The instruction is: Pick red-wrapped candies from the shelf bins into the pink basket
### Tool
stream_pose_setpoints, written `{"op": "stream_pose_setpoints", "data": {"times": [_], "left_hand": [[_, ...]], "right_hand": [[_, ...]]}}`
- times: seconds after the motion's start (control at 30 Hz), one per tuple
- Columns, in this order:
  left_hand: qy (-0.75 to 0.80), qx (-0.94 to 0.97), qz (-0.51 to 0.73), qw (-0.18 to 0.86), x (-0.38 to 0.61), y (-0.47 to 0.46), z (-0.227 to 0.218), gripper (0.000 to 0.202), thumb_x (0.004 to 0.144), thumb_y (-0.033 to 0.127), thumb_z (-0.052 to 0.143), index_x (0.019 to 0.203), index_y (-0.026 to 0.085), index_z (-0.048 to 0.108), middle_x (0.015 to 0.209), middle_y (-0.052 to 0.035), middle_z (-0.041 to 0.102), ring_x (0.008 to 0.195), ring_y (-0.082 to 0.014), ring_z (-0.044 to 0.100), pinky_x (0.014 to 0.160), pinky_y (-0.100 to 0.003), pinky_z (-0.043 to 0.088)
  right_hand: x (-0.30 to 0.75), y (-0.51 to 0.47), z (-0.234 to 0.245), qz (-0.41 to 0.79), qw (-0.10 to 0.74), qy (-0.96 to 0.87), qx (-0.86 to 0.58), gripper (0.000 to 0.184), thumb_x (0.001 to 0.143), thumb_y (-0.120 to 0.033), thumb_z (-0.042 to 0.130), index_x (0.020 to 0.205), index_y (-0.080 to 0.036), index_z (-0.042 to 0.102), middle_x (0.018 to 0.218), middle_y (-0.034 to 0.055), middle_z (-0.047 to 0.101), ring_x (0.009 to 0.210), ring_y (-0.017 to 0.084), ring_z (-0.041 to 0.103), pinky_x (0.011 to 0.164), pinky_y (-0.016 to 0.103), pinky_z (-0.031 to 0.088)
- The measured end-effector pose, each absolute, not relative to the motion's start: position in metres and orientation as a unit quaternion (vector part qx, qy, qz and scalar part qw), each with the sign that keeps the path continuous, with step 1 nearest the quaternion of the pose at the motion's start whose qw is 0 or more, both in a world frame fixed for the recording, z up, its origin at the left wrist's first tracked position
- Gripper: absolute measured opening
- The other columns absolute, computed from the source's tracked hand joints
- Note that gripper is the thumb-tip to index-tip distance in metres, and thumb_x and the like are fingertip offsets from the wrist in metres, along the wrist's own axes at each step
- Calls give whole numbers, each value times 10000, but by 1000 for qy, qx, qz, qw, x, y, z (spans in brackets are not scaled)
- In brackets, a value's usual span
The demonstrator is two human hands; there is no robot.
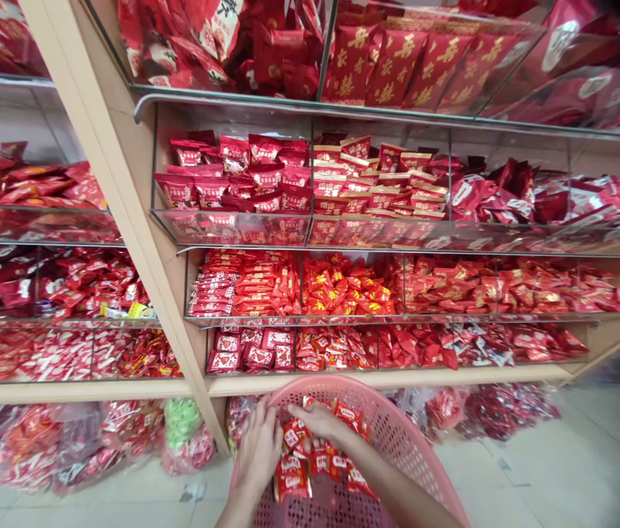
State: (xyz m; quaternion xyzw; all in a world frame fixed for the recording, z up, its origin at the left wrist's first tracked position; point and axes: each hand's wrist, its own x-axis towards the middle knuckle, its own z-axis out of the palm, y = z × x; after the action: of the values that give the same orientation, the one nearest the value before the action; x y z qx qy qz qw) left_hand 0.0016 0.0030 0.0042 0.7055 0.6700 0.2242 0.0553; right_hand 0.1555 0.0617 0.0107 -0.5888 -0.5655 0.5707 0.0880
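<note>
In the head view, a pink perforated basket [421, 449] is standing at the front of a candy shelf. Small red packets [292, 477] are lying inside the basket, gathered toward its far left part. The left hand [259, 442] is resting at the basket's left rim, its fingers bending over the edge; whether they are gripping the rim, I cannot tell. The right hand [318, 425] is reaching into the basket, its thumb pointing toward the left hand and its fingers curling down among the red packets; I cannot tell whether it is holding one.

Beyond the basket, the lowest shelf is carrying heart-print packets [227, 342], and the tier above them is holding red packets with yellow print [321, 290]. A pale wooden post [117, 176] is rising to the basket's left. Filled plastic bags are lying on the floor both left of the basket, a green bag [180, 424] among them, and right of it.
</note>
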Motion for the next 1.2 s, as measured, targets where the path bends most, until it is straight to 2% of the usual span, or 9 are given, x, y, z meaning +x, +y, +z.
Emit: {"op": "stream_pose_setpoints", "data": {"times": [0.13,0.3,0.5,0.7,0.87,1.2], "left_hand": [[672,705,218,59,2,2,5,353,844,153,340,1117,196,559,1318,-75,460,1164,-213,466,957,-381,385],[676,704,209,62,2,2,5,344,833,157,362,1108,191,566,1326,-80,456,1181,-219,452,972,-378,373],[675,705,209,62,2,3,6,338,841,163,352,1096,185,573,1326,-90,456,1176,-226,456,968,-389,378],[676,705,207,62,2,4,4,333,848,164,341,1083,178,577,1326,-90,456,1191,-230,446,984,-393,369],[672,707,212,63,1,4,3,342,834,153,352,1093,181,573,1331,-93,452,1201,-234,438,991,-397,364],[673,706,213,50,1,5,3,337,828,153,366,1084,187,581,1324,-91,460,1185,-233,455,975,-391,375]], "right_hand": [[144,75,3,476,54,-614,-627,543,800,-650,372,593,-175,535,354,8,494,383,156,537,410,221,387],[142,78,-8,392,69,-673,-623,611,833,-614,315,453,-178,511,440,72,598,458,161,596,512,232,443],[144,75,-16,367,93,-687,-621,422,835,-420,447,526,-172,589,465,29,623,474,125,601,534,195,426],[144,75,-22,359,100,-686,-625,314,831,-247,476,568,-171,631,432,-8,594,424,85,565,490,156,388],[147,72,-19,321,118,-687,-641,271,836,-242,482,632,-181,649,512,8,636,474,94,593,479,161,359],[148,65,-13,247,126,-692,-667,219,783,-245,536,592,-198,634,644,50,682,613,137,635,466,199,287]]}}
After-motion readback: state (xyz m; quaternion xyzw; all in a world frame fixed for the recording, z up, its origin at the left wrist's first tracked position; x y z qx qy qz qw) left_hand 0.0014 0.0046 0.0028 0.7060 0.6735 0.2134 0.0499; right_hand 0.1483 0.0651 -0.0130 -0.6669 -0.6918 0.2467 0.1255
